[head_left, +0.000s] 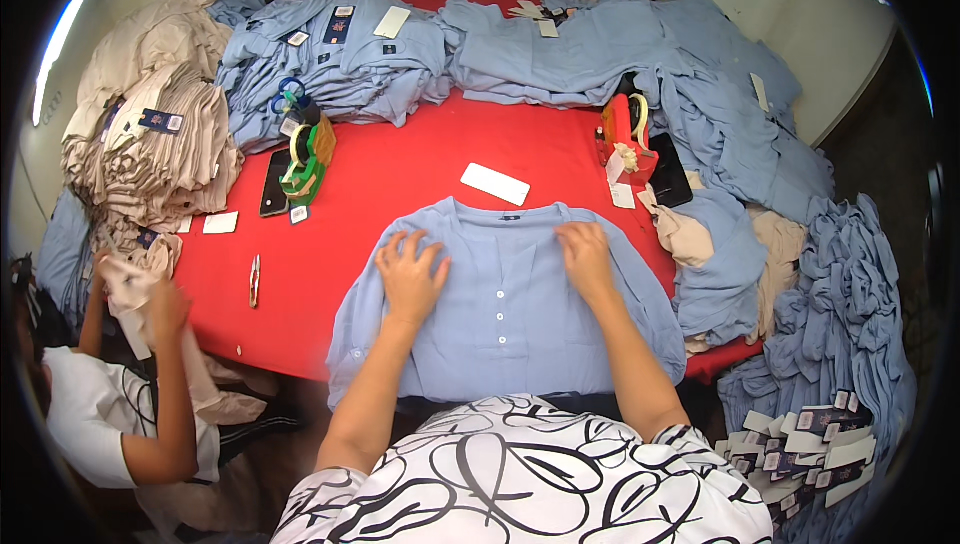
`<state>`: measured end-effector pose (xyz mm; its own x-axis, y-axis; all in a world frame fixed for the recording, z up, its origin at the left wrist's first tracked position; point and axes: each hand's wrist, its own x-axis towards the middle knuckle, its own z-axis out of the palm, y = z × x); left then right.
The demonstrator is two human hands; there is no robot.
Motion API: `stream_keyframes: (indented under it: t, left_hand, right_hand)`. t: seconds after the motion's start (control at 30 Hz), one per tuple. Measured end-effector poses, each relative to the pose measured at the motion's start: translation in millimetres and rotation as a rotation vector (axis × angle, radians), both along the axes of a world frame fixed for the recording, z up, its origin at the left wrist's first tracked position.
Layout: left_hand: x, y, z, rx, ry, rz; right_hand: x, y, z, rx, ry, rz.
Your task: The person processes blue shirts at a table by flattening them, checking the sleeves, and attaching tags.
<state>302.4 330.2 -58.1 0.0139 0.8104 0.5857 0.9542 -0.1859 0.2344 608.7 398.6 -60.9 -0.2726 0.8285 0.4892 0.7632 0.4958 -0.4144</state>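
A light blue blouse (500, 274) lies spread in front of me, its neckline away from me and its button placket facing up. My left hand (412, 272) rests on the blouse's left shoulder area, fingers spread. On the opposite shoulder, beside the collar, lies my right hand (585, 256), its fingers bent down onto the cloth; whether they pinch a fold is hard to make out. Just beyond the neckline is a blank white card (495, 185). The lower part of the blouse hangs toward my body at the table's edge.
Blue garments (340, 54) and beige garments (150, 144) are heaped around the red table (400, 164). A green tape dispenser (308, 162), a red tape dispenser (628, 134) and thread snips (255, 282) lie about. At left, a co-worker (130, 394) handles beige cloth. Tagged blue garments (840, 314) hang at right.
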Motion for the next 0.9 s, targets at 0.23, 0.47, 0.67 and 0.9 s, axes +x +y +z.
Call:
stream_keyframes:
  t: [0.23,0.47,0.67,0.9]
  left_hand:
    - [38,52,0,-0.197,-0.063,-0.246]
    - [39,66,0,-0.093,-0.160,-0.301]
    - [53,11,-11,-0.103,-0.170,-0.343]
    - [45,2,-20,-0.175,-0.230,-0.407]
  right_hand:
    - [-56,13,32,-0.078,-0.396,0.103]
    - [-72,15,9,-0.075,-0.001,0.092]
    - [-82,7,-5,-0.253,0.082,0.065]
    - [-85,14,5,-0.348,0.060,0.142]
